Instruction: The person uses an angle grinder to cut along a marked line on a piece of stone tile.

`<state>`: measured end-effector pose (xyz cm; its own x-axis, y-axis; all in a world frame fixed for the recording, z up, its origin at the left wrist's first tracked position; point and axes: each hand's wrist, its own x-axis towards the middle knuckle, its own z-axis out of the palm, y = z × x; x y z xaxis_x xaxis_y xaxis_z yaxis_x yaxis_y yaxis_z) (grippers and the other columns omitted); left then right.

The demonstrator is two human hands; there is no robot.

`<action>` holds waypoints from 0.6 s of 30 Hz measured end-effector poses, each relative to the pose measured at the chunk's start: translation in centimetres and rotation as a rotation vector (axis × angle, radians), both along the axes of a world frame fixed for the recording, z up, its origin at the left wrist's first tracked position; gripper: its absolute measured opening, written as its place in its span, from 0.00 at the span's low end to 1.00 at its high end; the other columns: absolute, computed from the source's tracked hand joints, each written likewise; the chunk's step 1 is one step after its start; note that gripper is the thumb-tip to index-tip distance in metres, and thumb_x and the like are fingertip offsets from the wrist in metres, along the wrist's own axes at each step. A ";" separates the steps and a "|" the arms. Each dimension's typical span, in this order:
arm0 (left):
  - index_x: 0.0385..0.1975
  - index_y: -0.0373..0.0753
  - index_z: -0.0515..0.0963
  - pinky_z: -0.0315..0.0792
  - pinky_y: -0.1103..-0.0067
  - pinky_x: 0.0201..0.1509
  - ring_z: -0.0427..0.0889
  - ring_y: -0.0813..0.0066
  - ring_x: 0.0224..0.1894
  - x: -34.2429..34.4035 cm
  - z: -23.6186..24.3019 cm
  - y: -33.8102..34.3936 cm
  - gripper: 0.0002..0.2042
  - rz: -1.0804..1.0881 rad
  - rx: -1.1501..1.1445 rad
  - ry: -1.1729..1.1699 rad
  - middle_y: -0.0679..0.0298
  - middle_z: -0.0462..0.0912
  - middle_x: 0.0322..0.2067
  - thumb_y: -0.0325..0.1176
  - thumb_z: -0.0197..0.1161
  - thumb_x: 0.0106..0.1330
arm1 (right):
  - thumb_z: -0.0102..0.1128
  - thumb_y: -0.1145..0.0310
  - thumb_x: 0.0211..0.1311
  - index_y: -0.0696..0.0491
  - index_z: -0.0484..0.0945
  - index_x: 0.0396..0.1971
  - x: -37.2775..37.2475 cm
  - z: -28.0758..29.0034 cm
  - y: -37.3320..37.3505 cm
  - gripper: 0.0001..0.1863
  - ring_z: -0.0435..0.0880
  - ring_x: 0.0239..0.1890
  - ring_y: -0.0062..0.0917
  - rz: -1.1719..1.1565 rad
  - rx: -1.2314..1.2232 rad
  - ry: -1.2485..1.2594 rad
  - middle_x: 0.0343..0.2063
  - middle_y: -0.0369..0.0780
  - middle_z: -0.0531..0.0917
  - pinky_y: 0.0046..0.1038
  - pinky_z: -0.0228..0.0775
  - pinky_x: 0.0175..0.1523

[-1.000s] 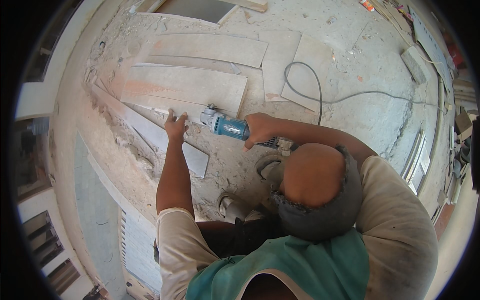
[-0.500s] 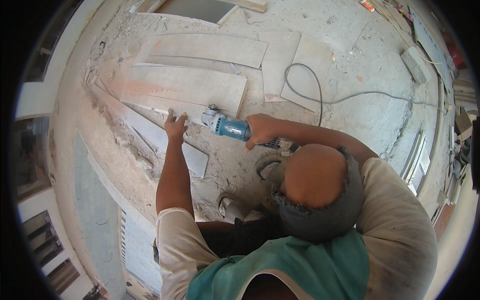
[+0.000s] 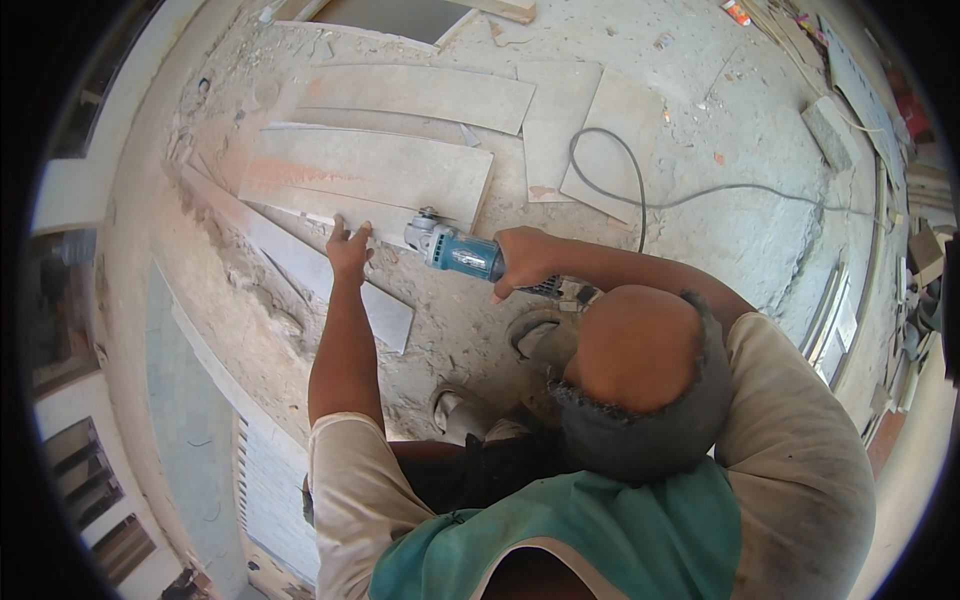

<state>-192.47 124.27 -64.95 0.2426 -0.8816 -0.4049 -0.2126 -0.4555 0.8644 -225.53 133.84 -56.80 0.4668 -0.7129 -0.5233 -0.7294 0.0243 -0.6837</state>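
Observation:
My left hand [image 3: 350, 245] rests on the near edge of a pale rectangular tile [image 3: 390, 165] with a long thin line across it and reddish dust on its left part, fingers spread. My right hand [image 3: 525, 258] is wrapped round the body of a blue angle grinder [image 3: 462, 255], whose silver head sits at the tile's near edge, just right of my left hand. The cutting edge is hard to make out. A narrow tile strip [image 3: 380, 315] lies diagonally beneath my left forearm.
More pale tiles [image 3: 420, 95] lie on the rubble-strewn floor [image 3: 720, 130] beyond. A black cable [image 3: 700, 195] loops to the right. A concrete block [image 3: 830, 135] and stacked boards stand at the right, a framed dark opening [image 3: 390, 20] at top. Boots [image 3: 535, 335] are below the grinder.
The grinder and my right hand have shifted very slightly to the right. My left hand stays on the tile edge with almost no movement.

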 end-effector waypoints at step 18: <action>0.72 0.38 0.55 0.77 0.75 0.32 0.76 0.71 0.38 0.2 -0.3 -0.1 0.42 0.007 0.006 0.003 0.50 0.67 0.60 0.32 0.72 0.58 | 0.80 0.49 0.33 0.64 0.75 0.39 -0.6 -0.1 0.2 0.39 0.84 0.40 0.43 0.027 0.039 0.012 0.35 0.54 0.83 0.37 0.73 0.47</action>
